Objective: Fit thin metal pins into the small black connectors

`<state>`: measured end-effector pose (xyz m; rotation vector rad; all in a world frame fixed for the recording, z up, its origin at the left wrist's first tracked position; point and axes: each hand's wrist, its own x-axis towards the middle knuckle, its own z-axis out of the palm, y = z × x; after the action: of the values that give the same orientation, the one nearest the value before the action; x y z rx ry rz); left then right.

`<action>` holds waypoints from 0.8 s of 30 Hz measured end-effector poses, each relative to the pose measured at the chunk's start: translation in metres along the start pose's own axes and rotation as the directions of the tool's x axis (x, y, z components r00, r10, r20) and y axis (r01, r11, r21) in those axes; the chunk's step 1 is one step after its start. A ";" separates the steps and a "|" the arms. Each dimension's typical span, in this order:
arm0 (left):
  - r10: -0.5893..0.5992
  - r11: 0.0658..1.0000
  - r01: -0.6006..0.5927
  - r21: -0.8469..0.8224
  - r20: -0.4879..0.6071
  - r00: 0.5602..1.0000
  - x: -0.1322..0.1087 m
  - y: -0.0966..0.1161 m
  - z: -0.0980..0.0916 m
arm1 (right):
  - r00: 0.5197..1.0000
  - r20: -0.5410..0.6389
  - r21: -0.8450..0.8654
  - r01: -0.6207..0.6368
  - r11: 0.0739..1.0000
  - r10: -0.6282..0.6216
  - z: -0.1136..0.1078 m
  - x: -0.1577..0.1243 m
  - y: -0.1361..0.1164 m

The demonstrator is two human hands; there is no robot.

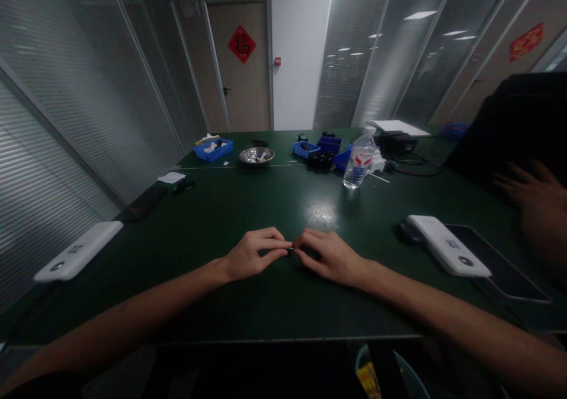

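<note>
Small dark piece at fingers — bottle (red-labelled) partly hiding blue tray.

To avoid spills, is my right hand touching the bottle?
No, the bottle stands beyond the right hand, with bare table between them.

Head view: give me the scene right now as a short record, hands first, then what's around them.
left hand: pinch grip at a small dark item
right hand: fingertips beside that item; contact unclear
item identity: too small to tell
surface: green table
near left: white device
near right: second white device, dark flat panel
beyond hands: leftmost blue tray, metal bowl, clear bottle
far right: another person's hand
</note>
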<state>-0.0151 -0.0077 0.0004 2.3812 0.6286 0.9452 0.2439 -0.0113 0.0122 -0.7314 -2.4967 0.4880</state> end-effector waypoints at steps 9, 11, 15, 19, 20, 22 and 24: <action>0.026 1.000 -0.028 -0.012 -0.149 0.988 0.002 0.004 0.004 | 0.979 -0.177 0.206 -0.064 0.977 0.102 0.009 0.001 -0.004; 0.026 0.999 -0.029 -0.017 -0.169 0.985 0.003 0.005 0.005 | 0.976 -0.191 0.216 -0.062 0.974 0.104 0.010 0.001 -0.003; -0.007 0.999 0.002 -0.037 -0.122 0.992 0.003 0.007 0.004 | 0.988 -0.152 0.110 -0.014 0.994 0.031 0.008 0.000 0.000; -0.065 0.995 0.065 -0.073 0.003 0.998 0.004 0.008 0.003 | 0.998 -0.011 -0.088 0.054 0.995 -0.055 0.005 -0.002 0.003; -0.076 0.994 0.078 -0.079 0.021 0.997 0.004 0.009 0.003 | 0.998 0.002 -0.107 0.055 0.993 -0.056 0.005 -0.002 0.003; -0.099 0.991 0.101 -0.090 0.035 0.994 0.005 0.009 0.003 | 0.999 -0.003 -0.106 0.047 0.993 -0.048 0.005 -0.002 0.003; -0.122 0.987 0.125 -0.102 0.041 0.992 0.005 0.009 0.003 | 0.999 -0.015 -0.089 0.048 0.995 -0.049 0.005 -0.002 0.002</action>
<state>-0.0076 -0.0125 0.0069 2.2341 0.6878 0.8603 0.2436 -0.0121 0.0070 -0.7035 -2.5271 0.3544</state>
